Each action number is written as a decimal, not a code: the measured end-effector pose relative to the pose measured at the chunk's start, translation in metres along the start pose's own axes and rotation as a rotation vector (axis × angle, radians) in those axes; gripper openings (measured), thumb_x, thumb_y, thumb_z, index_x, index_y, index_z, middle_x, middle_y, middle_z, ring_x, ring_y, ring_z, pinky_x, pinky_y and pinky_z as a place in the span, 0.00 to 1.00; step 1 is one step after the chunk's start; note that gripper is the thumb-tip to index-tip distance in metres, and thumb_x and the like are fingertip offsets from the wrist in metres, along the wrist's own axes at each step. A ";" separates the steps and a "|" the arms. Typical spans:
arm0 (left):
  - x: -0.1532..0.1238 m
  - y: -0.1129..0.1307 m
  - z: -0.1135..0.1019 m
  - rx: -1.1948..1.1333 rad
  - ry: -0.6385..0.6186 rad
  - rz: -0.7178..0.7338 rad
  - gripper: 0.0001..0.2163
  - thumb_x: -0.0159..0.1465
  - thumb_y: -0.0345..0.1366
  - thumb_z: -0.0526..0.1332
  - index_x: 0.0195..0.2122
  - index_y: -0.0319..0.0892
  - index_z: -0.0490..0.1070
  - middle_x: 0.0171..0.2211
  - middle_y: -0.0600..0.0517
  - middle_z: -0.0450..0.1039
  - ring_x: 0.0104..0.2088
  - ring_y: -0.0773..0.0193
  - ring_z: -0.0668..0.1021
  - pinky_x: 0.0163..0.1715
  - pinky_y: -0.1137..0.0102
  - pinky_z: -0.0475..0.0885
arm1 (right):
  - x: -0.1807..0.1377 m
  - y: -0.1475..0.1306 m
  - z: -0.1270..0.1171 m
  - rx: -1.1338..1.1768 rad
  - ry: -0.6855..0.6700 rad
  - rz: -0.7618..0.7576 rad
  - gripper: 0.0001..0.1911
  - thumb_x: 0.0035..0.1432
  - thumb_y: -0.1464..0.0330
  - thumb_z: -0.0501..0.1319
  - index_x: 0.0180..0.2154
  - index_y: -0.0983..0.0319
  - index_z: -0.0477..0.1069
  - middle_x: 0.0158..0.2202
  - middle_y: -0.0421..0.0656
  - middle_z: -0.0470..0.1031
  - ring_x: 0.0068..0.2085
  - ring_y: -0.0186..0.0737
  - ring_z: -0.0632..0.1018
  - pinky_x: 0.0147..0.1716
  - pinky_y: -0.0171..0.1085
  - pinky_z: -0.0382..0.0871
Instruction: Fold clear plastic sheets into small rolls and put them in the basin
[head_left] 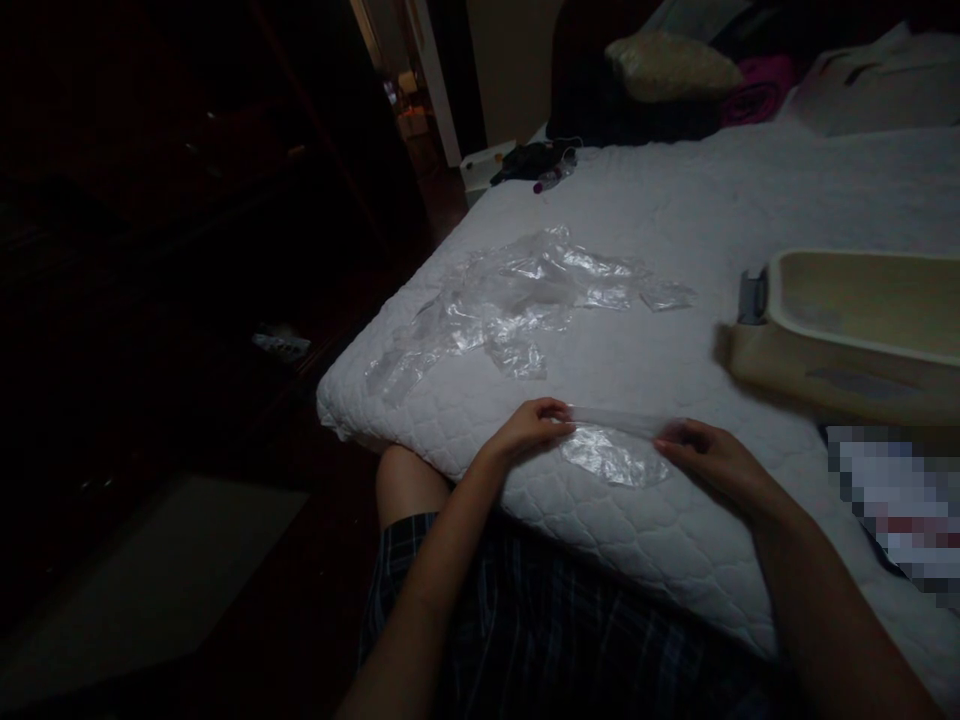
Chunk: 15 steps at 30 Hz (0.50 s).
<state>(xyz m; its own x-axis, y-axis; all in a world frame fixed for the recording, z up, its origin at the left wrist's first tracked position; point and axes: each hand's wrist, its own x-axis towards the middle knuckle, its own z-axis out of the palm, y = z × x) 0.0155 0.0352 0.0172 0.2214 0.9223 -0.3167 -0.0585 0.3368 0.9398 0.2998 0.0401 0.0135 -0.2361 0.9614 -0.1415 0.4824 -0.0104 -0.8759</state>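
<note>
Small clear plastic bag (pixel 616 457): directly between the hands, over the white quilted mattress (pixel 645 560); its long axis runs from hand to hand, so neither is nearer.
Left hand (pixel 531 428): thumb and fingers pinch the bag's left end.
Right hand (pixel 709 462): fingers pinch its right end, slightly blurred.
Bag's look: see-through, crinkled, glossy; upper edge drawn straight, lower part rounded toward the person.
Spread of clear crinkled plastic (pixel 517 290): beyond the hands, mostly ahead of the left.
</note>
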 end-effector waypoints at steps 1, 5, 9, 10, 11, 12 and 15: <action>0.000 0.000 -0.001 0.025 -0.018 0.007 0.21 0.44 0.39 0.73 0.38 0.37 0.72 0.25 0.57 0.70 0.18 0.78 0.66 0.19 0.77 0.57 | -0.001 0.000 0.000 -0.005 0.003 -0.011 0.21 0.47 0.49 0.65 0.30 0.61 0.75 0.28 0.45 0.76 0.30 0.42 0.75 0.30 0.40 0.68; -0.002 0.001 -0.003 0.121 -0.047 0.049 0.16 0.47 0.35 0.70 0.36 0.34 0.73 0.21 0.58 0.68 0.18 0.77 0.63 0.20 0.78 0.56 | -0.003 0.002 0.001 0.046 -0.033 -0.021 0.20 0.49 0.51 0.65 0.34 0.62 0.74 0.30 0.45 0.77 0.30 0.41 0.75 0.29 0.38 0.68; -0.003 -0.003 -0.001 0.189 -0.010 0.121 0.13 0.49 0.32 0.68 0.36 0.34 0.74 0.23 0.57 0.70 0.19 0.77 0.63 0.20 0.78 0.55 | -0.005 0.001 0.002 0.054 -0.048 0.016 0.22 0.47 0.52 0.66 0.39 0.61 0.74 0.28 0.43 0.76 0.26 0.38 0.73 0.23 0.36 0.65; -0.003 -0.005 -0.001 0.209 0.002 0.142 0.13 0.50 0.31 0.67 0.37 0.34 0.74 0.24 0.56 0.70 0.20 0.77 0.63 0.21 0.78 0.56 | -0.006 0.000 0.002 0.031 -0.028 0.012 0.22 0.46 0.53 0.67 0.38 0.61 0.75 0.27 0.42 0.76 0.25 0.38 0.73 0.23 0.36 0.65; -0.003 -0.007 -0.001 0.230 0.013 0.163 0.12 0.50 0.31 0.66 0.37 0.35 0.75 0.25 0.56 0.71 0.20 0.77 0.63 0.21 0.78 0.56 | -0.006 -0.002 0.003 0.008 -0.005 0.002 0.21 0.45 0.53 0.67 0.37 0.61 0.75 0.26 0.42 0.75 0.25 0.38 0.72 0.22 0.36 0.64; -0.003 -0.008 -0.001 0.248 0.022 0.184 0.12 0.51 0.30 0.66 0.37 0.35 0.75 0.25 0.56 0.71 0.21 0.76 0.64 0.22 0.78 0.57 | -0.007 -0.004 0.003 -0.006 0.020 -0.014 0.19 0.45 0.54 0.66 0.35 0.61 0.76 0.26 0.43 0.75 0.25 0.38 0.72 0.22 0.36 0.65; -0.004 -0.012 -0.001 0.284 0.038 0.270 0.09 0.50 0.27 0.63 0.34 0.36 0.76 0.26 0.54 0.72 0.26 0.72 0.69 0.28 0.76 0.63 | -0.008 -0.007 0.005 0.008 0.069 -0.076 0.14 0.45 0.57 0.64 0.29 0.60 0.75 0.26 0.44 0.76 0.27 0.41 0.74 0.26 0.38 0.67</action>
<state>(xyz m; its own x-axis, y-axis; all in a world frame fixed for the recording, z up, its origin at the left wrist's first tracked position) 0.0146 0.0272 0.0068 0.1984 0.9787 -0.0528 0.1629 0.0202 0.9864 0.2941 0.0314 0.0185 -0.2125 0.9762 -0.0429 0.4590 0.0610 -0.8864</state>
